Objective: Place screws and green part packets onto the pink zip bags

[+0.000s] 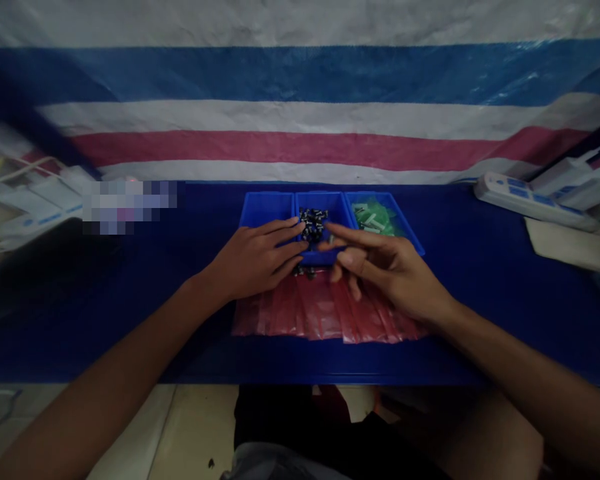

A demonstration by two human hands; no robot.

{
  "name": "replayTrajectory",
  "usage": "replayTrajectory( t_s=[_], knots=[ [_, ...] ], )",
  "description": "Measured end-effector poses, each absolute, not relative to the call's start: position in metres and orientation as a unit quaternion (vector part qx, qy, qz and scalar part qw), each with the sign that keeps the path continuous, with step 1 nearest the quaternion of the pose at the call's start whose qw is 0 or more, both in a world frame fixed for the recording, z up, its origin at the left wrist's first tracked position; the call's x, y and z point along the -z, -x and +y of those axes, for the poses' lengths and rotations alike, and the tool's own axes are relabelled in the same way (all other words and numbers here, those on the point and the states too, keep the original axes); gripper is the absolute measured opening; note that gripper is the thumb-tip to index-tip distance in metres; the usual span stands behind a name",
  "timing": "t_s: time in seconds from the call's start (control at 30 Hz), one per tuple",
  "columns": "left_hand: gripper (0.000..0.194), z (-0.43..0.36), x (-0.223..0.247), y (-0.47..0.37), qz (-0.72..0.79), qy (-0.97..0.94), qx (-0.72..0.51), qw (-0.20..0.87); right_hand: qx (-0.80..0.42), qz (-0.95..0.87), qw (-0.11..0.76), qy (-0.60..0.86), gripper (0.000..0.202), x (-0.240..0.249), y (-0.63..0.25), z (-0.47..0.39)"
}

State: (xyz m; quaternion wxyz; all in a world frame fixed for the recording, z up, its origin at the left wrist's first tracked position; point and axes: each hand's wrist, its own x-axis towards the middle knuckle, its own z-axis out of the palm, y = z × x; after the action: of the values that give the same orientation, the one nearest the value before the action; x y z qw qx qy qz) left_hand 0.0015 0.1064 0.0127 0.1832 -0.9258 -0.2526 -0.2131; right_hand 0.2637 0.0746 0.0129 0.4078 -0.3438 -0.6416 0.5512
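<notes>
Left hand [265,260]: one, palm down, open, fingers extended and slightly spread; reaches across the front of the left blue bin [267,208], fingertips at the near left part of the middle blue bin [323,259]. Whether anything is under the palm cannot be told.

Right hand [387,263]: one, index finger pointing left over the middle bin, thumb beneath, other fingers curled. A small piece appears near the fingers (blurred; whether it is gripped cannot be told).

Dark small parts [314,223]: a loose heap, black with silvery glints, inside the middle bin; a few more lie just outside its front, by the left fingertips.

Right blue bin [411,235]: beside the middle one, the three standing in a row; holds a green plastic bag [387,219] and pale oblong pieces [375,223].

Red plastic bags [320,313]: several, flat and overlapping, spread in front of the bins, partly beneath both hands.

Table [480,287]: dark blue surface, bearing all the above.

Power strip [535,200]: white with blue panels, at the far right; a cream flat item [570,245] lies just in front.

White boxy items [43,200]: far left, with cables.

Striped sheet [300,73]: white, blue and red, behind the table.
</notes>
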Motion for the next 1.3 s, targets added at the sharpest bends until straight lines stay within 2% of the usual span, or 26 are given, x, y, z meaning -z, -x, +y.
replayTrajectory(
  t_s=[0.1, 0.17, 0.23, 0.33, 0.43, 1.1, 1.3],
  knots=[
    [0.027, 0.1065, -0.0129, -0.0017, -0.250, 0.926, 0.217, 0.183, -0.577, -0.615, 0.454, 0.288, 0.075, -0.0080, -0.2632, 0.0762],
    [0.027, 0.1064, -0.0132, -0.0019, -0.243, 0.923, 0.228, 0.195, -0.538, -0.653, 0.460, 0.271, 0.079, -0.0074, -0.2638, 0.0753],
    [0.027, 0.1061, -0.0137, -0.0020, -0.237, 0.919, 0.237, 0.210, -0.429, -0.726, 0.455, 0.286, 0.068, -0.0088, -0.2654, 0.0731],
    [0.027, 0.1057, -0.0145, -0.0022, -0.234, 0.916, 0.243, 0.219, -0.198, -0.855, 0.403, 0.261, 0.046, -0.0107, -0.2687, 0.0705],
    [0.027, 0.1056, -0.0151, -0.0028, -0.233, 0.918, 0.239, 0.217, -0.067, -0.916, 0.345, 0.196, 0.041, -0.0089, -0.2704, 0.0718],
    [0.026, 0.1064, -0.0168, 0.0007, -0.245, 0.920, 0.228, 0.205, 0.034, -0.933, 0.309, 0.182, 0.030, -0.0078, -0.2718, 0.0786],
    [0.028, 0.1074, -0.0190, 0.0000, -0.228, 0.926, 0.227, 0.200, 0.132, -0.949, 0.218, 0.186, 0.031, -0.0076, -0.2685, 0.0744]
  ],
)
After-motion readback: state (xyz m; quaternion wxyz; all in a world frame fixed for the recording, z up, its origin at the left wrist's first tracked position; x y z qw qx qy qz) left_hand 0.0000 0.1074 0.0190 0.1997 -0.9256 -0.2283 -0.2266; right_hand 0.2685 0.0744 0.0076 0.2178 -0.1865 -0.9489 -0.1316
